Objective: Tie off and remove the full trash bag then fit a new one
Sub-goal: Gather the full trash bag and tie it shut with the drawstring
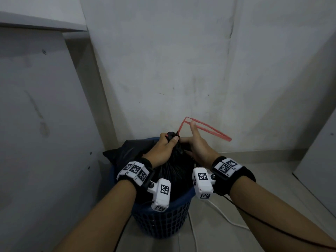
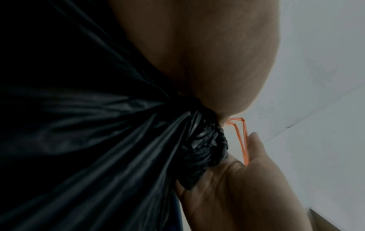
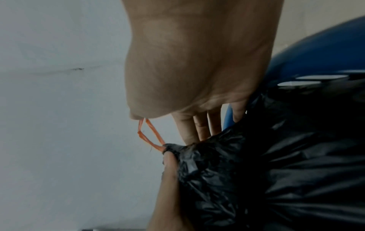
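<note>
A black trash bag (image 1: 174, 170) sits in a blue mesh basket (image 1: 160, 222) on the floor. My left hand (image 1: 170, 140) grips the bag's gathered neck (image 2: 205, 145) from the left. A red drawstring (image 1: 209, 129) comes out of the neck as a long loop and hangs over the raised thumb of my right hand (image 1: 196, 146). The right hand's fingers (image 3: 187, 129) lie straight against the bag (image 3: 276, 171) just right of the neck. In the right wrist view the drawstring (image 3: 152, 132) runs from thumb to neck, beside the basket rim (image 3: 316, 54).
The basket stands in a corner, close to the back wall (image 1: 181, 70). A white cabinet panel (image 1: 36, 124) is on the left and another white panel (image 1: 318, 160) on the right. A white cable (image 1: 223, 215) trails over the tiled floor to the basket's right.
</note>
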